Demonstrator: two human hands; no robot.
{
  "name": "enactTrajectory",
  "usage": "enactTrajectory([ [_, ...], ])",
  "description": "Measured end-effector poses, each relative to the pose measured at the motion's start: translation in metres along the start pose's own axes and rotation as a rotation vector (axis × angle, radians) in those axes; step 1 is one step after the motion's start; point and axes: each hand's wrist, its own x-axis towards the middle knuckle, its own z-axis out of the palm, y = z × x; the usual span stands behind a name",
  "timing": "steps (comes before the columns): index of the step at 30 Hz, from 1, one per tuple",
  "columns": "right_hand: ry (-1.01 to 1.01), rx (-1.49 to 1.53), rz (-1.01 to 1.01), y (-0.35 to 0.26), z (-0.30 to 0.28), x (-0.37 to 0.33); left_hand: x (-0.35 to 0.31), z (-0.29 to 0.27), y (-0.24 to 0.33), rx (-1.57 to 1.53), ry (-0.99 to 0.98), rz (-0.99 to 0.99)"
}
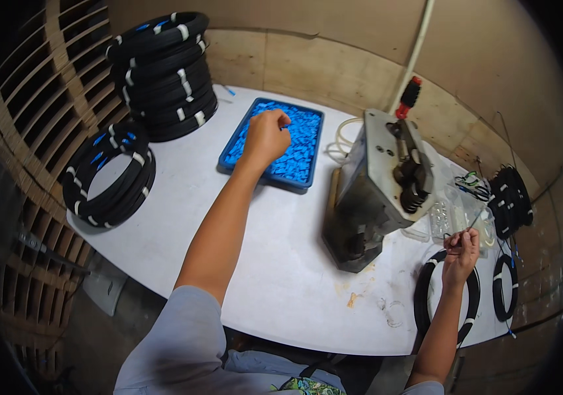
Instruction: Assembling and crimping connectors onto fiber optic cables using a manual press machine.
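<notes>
Now the left hand [269, 139] is curled over blue pieces [304, 141], grip indiscernible. Thin strand [476, 219] pinched by the right hand [461, 257]!

Grey metal bench machine [380, 178] w/ red-and-blk handle [409, 97] stands on white tabletop [275, 263]; to its L, bare L hand [268, 137], fingers curled, is over blue rectangular plastic tray [319, 148] full of small bright-blue pcs [302, 135], contact unclear. To machine's R, bare R hand [461, 253] has fingers drawn tog., any item there too small to ID, near round blk coil w/ white bands [422, 296], w/ clear plastic boxes [449, 209] just R of machine. Far L of machine: tall blk coil stack w/ white ties [169, 85] + shorter blk coil stack [107, 204]; far R, dark coil bundle [510, 201].
</notes>
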Motion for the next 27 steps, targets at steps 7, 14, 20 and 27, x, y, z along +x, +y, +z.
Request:
enactTrajectory([
  [7, 0.027, 0.004, 0.024, 0.005, 0.001, 0.001, 0.016, -0.039, 0.100, -0.898, 0.042, 0.041],
  [14, 0.034, -0.054, -0.042, -0.002, -0.003, 0.001, 0.003, -0.084, 0.234, -1.256, -0.302, 0.164],
  [20, 0.117, -0.052, -0.026, -0.011, 0.000, 0.002, -0.023, -0.064, 0.301, -1.378, -0.531, 0.237],
  [27, 0.082, -0.054, -0.099, -0.018, -0.003, 0.002, -0.060, -0.006, 0.332, -1.522, -0.704, 0.099],
])
